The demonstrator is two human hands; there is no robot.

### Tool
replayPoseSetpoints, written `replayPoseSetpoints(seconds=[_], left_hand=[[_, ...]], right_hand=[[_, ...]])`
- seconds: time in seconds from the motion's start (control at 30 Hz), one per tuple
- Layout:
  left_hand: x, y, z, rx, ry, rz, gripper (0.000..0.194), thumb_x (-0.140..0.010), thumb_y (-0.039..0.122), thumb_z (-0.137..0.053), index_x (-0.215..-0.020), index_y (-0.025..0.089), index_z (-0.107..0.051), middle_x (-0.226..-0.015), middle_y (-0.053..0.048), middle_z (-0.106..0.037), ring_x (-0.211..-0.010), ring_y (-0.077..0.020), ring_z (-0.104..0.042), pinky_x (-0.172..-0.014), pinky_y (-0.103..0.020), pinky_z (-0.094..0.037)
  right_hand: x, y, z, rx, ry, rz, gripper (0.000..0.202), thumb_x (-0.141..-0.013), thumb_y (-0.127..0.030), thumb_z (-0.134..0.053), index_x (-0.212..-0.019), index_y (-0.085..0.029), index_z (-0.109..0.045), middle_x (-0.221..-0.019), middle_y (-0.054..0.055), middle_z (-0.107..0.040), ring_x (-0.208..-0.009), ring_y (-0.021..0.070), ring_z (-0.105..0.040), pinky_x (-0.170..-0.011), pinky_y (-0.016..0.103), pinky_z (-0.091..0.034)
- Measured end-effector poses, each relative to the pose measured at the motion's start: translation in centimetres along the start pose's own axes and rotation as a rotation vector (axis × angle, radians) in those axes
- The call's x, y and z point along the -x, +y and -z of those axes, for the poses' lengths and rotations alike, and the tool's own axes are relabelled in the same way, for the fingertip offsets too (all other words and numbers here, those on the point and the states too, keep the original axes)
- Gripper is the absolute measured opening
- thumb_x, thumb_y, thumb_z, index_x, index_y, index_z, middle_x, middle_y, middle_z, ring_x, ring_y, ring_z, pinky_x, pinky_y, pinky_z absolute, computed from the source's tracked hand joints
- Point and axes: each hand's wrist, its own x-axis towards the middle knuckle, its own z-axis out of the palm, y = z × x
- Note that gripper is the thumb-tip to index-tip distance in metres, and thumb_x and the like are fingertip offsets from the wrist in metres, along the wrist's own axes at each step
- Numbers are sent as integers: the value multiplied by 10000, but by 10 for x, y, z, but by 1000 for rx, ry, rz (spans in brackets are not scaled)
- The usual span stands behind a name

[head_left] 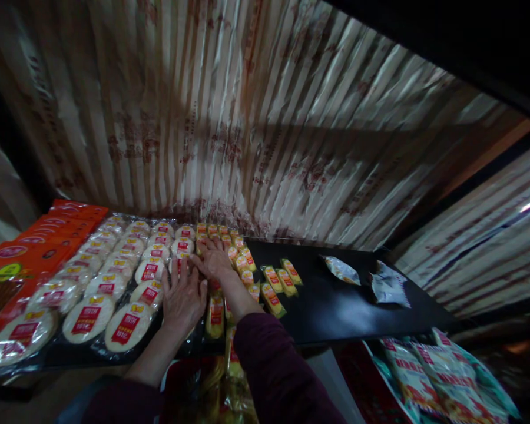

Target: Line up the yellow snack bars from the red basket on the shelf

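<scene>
Two bare hands rest with fingers spread over small yellow packets (215, 317) and white round packets (86, 320) on a black shelf (335, 318).
From here, the left hand (183, 297) has its fingers outstretched at the last column of round packets; the right hand (214, 259), just beside it, reaches across the yellow ones, fingers extended, though in this dim light I can't quite tell what lies under its palm. The yellow packet nearest the shelf's front edge points its long axis at the printed sheeting (229, 118) behind; four others, right of the hands, slant, far ends to the left. Below the shelf, a pale-rimmed container (168, 377) holds yellow-wrapped packs, and a green-lined one (494, 377) at right holds red-and-white bags (453, 377).
</scene>
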Motion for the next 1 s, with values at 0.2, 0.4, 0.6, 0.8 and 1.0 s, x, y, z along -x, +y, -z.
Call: replayPoseSetpoints(seconds=[0.2, 0.4, 0.6, 0.8, 1.0], left_hand=[[-7, -10, 3, -51, -31, 21, 437, -889, 337, -378, -1218, 171, -613, -1341, -114, -542, -1371, -350, -260, -1101, -559, -139], [-8, -11, 0, -89, -54, 22, 437, -888, 308, -371, -1218, 160, -615, -1321, -125, -558, -1324, -344, -352, -1097, -524, -177], [-15, -15, 6, -85, -89, 64, 444, -911, 346, -335, -1235, 195, -599, -1342, -116, -541, -1332, -324, -351, -1084, -527, -211], [-19, -15, 2, -79, -85, 86, 422, -877, 305, -385, -1208, 191, -621, -1310, -111, -566, -1332, -350, -343, -1082, -523, -220], [-20, -10, -9, -92, 31, 98, 414, -861, 278, -396, -1185, 189, -637, -1298, -110, -571, -1357, -333, -301, -1096, -512, -196]], right_hand=[[1, -7, -5, 20, -4, -56, 463, -960, -480, -266, -1200, -254, -592, -1367, 63, -498, -1331, 311, -281, -1063, 535, -193], [10, -15, -10, 16, 68, -93, 468, -965, -454, -257, -1140, -221, -622, -1276, 88, -567, -1276, 290, -351, -1043, 477, -255], [3, -12, -7, -9, 92, -162, 509, -957, -485, -258, -1248, -193, -557, -1404, 104, -464, -1349, 307, -276, -1086, 505, -180], [0, -14, -11, 6, 44, -131, 487, -943, -488, -312, -1251, -196, -552, -1393, 120, -472, -1343, 322, -288, -1073, 529, -200], [1, -8, 3, -79, 120, -129, 419, -958, -392, -336, -1234, -180, -569, -1374, 106, -500, -1326, 249, -347, -1096, 433, -230]])
